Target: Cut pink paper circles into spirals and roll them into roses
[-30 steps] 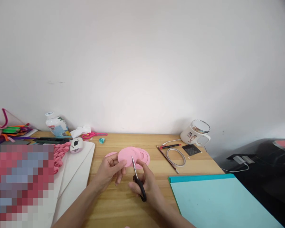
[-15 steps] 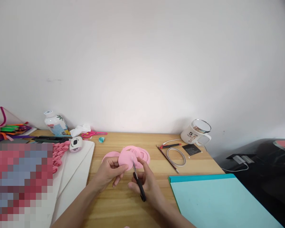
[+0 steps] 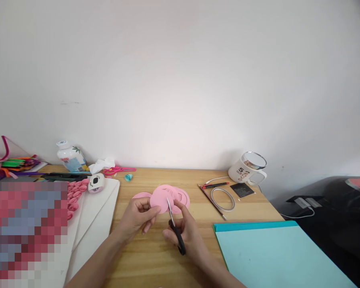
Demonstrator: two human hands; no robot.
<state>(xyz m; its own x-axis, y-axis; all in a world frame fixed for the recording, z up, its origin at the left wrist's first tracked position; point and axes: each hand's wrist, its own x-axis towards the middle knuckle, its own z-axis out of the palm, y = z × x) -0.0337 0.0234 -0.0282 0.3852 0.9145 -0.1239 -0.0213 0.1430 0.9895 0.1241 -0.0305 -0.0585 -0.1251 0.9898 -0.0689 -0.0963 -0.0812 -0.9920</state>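
Note:
A pink paper circle (image 3: 159,201) is pinched between the thumb and fingers of my left hand (image 3: 139,216). My right hand (image 3: 186,230) grips a pair of scissors (image 3: 176,234) with black handles, and their pointed metal blades lie over the right part of the circle. Whether the blades bite into the paper I cannot tell. Behind the held circle, more pink cut paper (image 3: 184,197) with ring-shaped openings rests on the table. Another pink paper piece (image 3: 141,195) shows just behind my left hand.
A white mug (image 3: 247,168), a coiled cable (image 3: 223,199) and pencils (image 3: 213,200) are at the back right. Light-blue paper (image 3: 276,256) lies at front right. On the left are white paper (image 3: 96,224), a bottle (image 3: 70,157) and pink scissors (image 3: 120,171).
The pink circle has turned slightly in my left hand, and its far edge sits a little differently. The scissors have shifted marginally; both hands keep their hold.

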